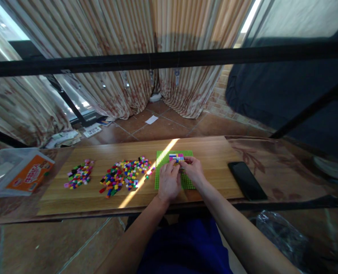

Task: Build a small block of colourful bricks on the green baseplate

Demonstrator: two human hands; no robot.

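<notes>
A green studded baseplate (161,179) lies on the wooden board in front of me. On it stands a small build of coloured toy bricks (175,156), with white, blue, yellow and pink pieces showing. My left hand (169,179) reaches over the plate from the left, its fingers bent together at the near edge of the build. From the right, my right hand (194,169) meets it there, thumb and fingers closed at the build's near right side. Whatever small pieces lie between the fingertips are hidden by the hands.
Loose bricks lie in a larger pile (125,173) left of the plate and a smaller pile (79,174) farther left. A clear plastic box (3,160) with an orange label stands at the far left. To the right lies a black phone (247,180). A dark rail (128,61) crosses beyond the board.
</notes>
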